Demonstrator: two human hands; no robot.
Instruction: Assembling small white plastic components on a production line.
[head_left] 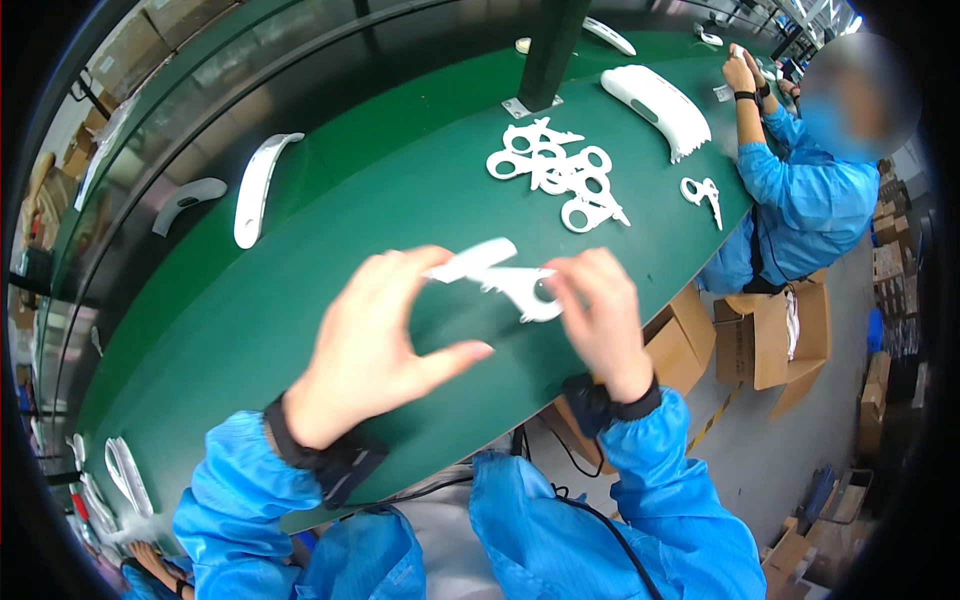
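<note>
My right hand [605, 310] pinches a white plastic ring-shaped part [522, 290] at its ring end, above the green table. Against that part lies a white plastic strip [475, 260]; whether the two are joined, I cannot tell. The fingertips of my left hand [370, 345] reach the strip's left end, while its thumb is stretched well away from the fingers. Beyond my hands, several similar white ring-shaped parts [583, 183] lie in a loose pile. Another white ring part [704, 195] rests apart from them, toward the right edge.
A large curved white cover [655, 108] lies near a dark post [550, 60]. Long white shells [265, 190] sit at the far left. At the right, a person in blue [810, 190] works beside the table [400, 210]. Open cardboard boxes [770, 335] stand on the floor.
</note>
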